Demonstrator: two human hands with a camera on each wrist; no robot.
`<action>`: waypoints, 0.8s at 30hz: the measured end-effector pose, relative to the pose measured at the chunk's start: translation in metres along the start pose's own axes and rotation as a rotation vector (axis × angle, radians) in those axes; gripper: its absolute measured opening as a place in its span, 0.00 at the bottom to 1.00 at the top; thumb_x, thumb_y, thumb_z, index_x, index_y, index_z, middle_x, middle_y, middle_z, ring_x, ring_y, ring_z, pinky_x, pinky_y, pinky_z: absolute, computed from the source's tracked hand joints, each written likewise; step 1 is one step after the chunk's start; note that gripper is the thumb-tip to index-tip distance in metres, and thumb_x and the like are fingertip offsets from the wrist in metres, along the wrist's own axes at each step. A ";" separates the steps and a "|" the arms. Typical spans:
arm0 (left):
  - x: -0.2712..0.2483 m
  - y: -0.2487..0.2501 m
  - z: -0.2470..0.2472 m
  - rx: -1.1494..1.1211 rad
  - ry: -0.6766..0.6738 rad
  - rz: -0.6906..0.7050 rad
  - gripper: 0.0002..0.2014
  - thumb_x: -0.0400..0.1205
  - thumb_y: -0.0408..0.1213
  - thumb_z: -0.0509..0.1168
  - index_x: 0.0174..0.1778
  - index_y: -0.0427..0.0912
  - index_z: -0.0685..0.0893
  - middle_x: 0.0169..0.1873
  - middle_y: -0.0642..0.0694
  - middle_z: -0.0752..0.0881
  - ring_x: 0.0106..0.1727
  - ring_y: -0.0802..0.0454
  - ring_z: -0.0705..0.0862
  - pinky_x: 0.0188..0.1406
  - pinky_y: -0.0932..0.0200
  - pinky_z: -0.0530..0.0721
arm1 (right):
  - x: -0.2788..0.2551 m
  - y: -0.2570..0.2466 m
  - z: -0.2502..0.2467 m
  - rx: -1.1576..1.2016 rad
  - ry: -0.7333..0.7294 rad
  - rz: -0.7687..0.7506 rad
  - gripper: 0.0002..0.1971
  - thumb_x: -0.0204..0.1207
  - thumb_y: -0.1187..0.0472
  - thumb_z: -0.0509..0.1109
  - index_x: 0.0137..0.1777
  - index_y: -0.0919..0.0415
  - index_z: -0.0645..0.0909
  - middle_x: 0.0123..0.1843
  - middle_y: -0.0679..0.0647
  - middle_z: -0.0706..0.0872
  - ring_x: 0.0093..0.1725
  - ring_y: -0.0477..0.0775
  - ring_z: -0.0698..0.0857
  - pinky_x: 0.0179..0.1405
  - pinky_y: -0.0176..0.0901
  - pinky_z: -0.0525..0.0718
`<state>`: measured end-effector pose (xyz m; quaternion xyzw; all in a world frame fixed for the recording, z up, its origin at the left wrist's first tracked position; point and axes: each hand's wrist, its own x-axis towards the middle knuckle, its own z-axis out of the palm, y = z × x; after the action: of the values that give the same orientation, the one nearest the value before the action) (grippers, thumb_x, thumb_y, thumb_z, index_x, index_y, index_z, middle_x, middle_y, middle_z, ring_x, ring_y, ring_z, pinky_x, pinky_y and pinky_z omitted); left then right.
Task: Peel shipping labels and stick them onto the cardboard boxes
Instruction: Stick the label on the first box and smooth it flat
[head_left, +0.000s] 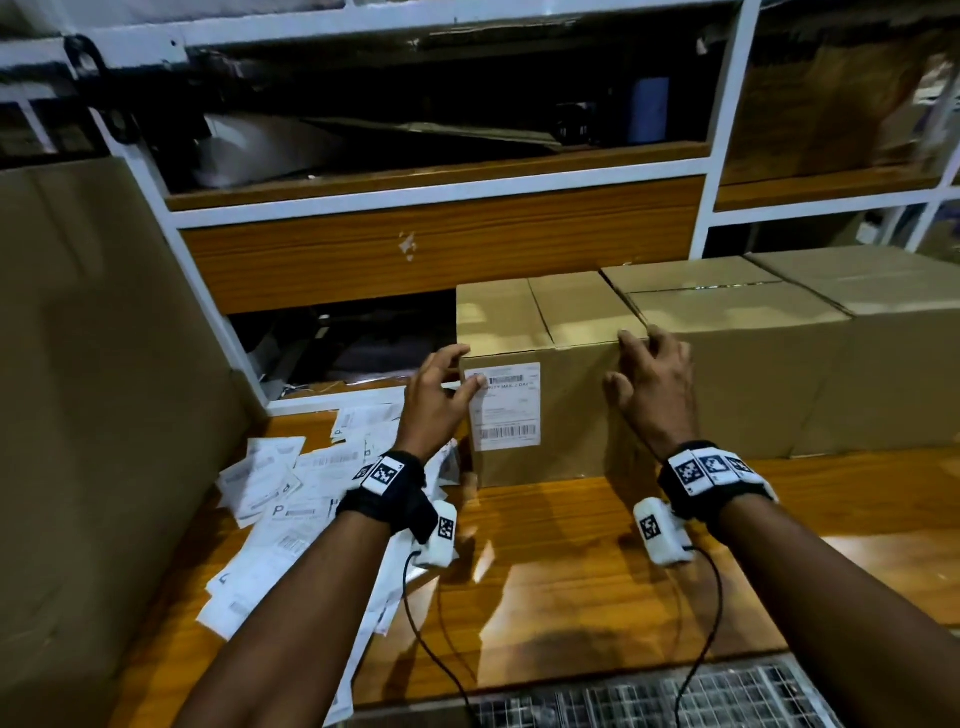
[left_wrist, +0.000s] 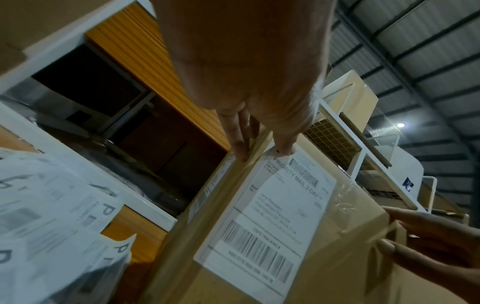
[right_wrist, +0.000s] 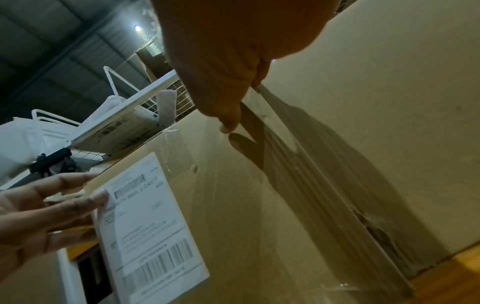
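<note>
A brown cardboard box (head_left: 576, 415) stands on the wooden table, with a white shipping label (head_left: 504, 405) stuck flat on its front face. My left hand (head_left: 441, 384) is at the box's upper left corner: its thumb presses the label's (left_wrist: 272, 216) top left corner and its straight fingers (left_wrist: 239, 139) lie along the left side. My right hand (head_left: 649, 379) grips the box's upper right corner, fingers curled over the edge, thumb (right_wrist: 228, 121) on the front face. In the right wrist view the label (right_wrist: 150, 226) shows lower left.
Loose label sheets (head_left: 291, 499) lie piled on the table (head_left: 597, 571) at the left. More cardboard boxes (head_left: 753, 332) stand tight against the box's right side. A large cardboard sheet (head_left: 93, 364) leans at the far left. White shelving (head_left: 441, 202) rises behind.
</note>
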<state>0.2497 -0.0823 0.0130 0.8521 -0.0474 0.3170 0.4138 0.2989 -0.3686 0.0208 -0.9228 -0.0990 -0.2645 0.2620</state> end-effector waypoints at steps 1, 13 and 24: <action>-0.001 -0.001 -0.002 0.007 0.011 0.002 0.20 0.82 0.40 0.75 0.70 0.48 0.82 0.65 0.47 0.84 0.57 0.57 0.83 0.49 0.72 0.85 | 0.000 -0.002 0.001 0.016 0.004 -0.005 0.30 0.80 0.58 0.76 0.82 0.51 0.74 0.82 0.64 0.69 0.77 0.67 0.68 0.73 0.64 0.78; -0.014 -0.005 -0.046 -0.065 -0.163 -0.179 0.36 0.84 0.45 0.73 0.87 0.53 0.64 0.77 0.56 0.74 0.72 0.59 0.76 0.60 0.58 0.84 | -0.001 -0.017 0.001 -0.077 -0.035 -0.061 0.30 0.82 0.55 0.73 0.83 0.54 0.73 0.85 0.66 0.66 0.78 0.71 0.69 0.76 0.68 0.72; -0.120 -0.061 -0.156 0.135 -0.309 -0.735 0.25 0.79 0.45 0.78 0.67 0.34 0.85 0.61 0.35 0.89 0.63 0.40 0.87 0.68 0.45 0.84 | -0.084 -0.046 0.024 0.229 -0.071 0.088 0.08 0.78 0.56 0.77 0.53 0.60 0.89 0.53 0.60 0.91 0.53 0.64 0.89 0.57 0.59 0.86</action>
<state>0.0972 0.0503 -0.0265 0.8751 0.2197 0.0184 0.4307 0.2241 -0.3210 -0.0225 -0.8990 -0.0971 -0.2069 0.3736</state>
